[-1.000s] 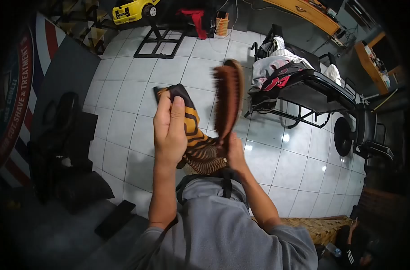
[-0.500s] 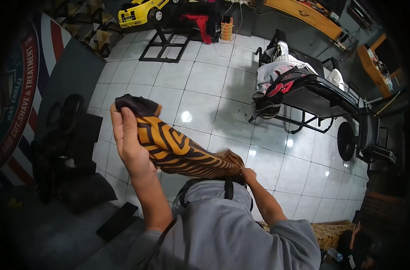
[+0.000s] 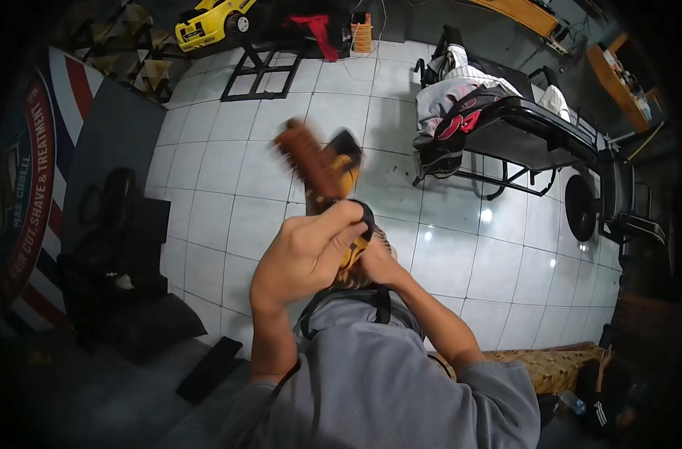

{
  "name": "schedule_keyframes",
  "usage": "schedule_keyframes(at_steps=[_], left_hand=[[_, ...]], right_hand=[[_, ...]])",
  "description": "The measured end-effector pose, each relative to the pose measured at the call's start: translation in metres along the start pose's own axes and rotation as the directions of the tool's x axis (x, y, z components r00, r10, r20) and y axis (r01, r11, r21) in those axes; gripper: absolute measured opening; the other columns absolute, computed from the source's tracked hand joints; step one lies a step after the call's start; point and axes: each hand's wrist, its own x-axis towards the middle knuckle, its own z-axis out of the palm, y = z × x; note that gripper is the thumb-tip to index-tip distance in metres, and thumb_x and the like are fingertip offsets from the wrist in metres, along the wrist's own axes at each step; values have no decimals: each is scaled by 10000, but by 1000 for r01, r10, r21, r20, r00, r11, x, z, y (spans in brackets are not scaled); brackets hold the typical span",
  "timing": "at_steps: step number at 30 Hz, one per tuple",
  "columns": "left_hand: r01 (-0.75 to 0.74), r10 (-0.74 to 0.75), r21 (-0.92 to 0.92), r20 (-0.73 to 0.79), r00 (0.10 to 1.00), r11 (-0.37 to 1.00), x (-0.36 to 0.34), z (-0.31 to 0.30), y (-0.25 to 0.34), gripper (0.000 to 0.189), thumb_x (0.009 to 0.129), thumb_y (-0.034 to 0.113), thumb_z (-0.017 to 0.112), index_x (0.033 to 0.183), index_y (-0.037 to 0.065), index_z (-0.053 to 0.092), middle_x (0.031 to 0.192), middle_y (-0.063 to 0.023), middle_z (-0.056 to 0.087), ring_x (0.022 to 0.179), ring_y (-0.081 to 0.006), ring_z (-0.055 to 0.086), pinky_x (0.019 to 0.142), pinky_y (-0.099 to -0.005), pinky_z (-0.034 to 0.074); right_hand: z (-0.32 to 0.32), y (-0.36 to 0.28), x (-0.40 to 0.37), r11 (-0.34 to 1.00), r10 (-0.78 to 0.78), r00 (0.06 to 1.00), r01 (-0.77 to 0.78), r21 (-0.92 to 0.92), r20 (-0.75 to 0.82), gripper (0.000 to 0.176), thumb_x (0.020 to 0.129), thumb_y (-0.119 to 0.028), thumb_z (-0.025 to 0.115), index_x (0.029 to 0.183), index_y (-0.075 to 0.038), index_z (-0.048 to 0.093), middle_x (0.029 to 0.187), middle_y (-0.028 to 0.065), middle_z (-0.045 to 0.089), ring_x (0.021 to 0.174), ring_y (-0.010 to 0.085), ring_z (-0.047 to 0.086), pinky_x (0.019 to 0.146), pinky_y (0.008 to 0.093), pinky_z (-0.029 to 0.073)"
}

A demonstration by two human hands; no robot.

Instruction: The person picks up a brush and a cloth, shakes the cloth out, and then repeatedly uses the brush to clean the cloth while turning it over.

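A piece of orange-and-black patterned cloth is bunched up in front of my chest, with its far end flipped upward and smeared by motion. My left hand is closed, thumb and fingers pinching a dark edge of the cloth. Close behind it and lower, my right hand is also closed on the cloth near my body. Its fingertips are partly hidden by the left hand and the folds.
Clothes lie over a black padded seat with a metal frame at the right. A black metal frame rests on the tiled floor. Ahead are a yellow toy car and an orange rack. Another person is at lower right.
My left hand has moved right and inward, close to my right hand. The cloth, stretched out between the hands before, is now bunched with one end swinging up.
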Motion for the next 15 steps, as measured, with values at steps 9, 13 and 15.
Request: schedule_keyframes(at_steps=[9,13,15], left_hand=[[-125,157,108,-850,503,986,-89,-46,-44,309,874,273,619,922,-15,521,872,-101,587,757,-163,567,749,-268,466],[-153,4,-69,-902,432,986,-106,-54,-60,246,901,192,548,978,-32,480,887,-96,578,777,-142,569,734,-241,464],[-152,16,-94,-801,599,984,-113,-58,-65,228,897,169,534,982,-33,472,880,-100,577,770,-139,573,711,-234,465]], right_hand=[[-116,232,-24,243,542,821,-357,-902,-179,526,951,-476,255,1138,-113,586,1076,186,614,976,353,598,824,462,469],[-151,263,-77,130,536,701,-620,-774,-471,637,950,-484,243,974,13,641,945,248,636,902,422,602,796,483,477],[-177,302,-89,179,506,687,-675,-716,-522,649,947,-490,265,953,40,640,936,263,632,936,426,592,806,489,466]])
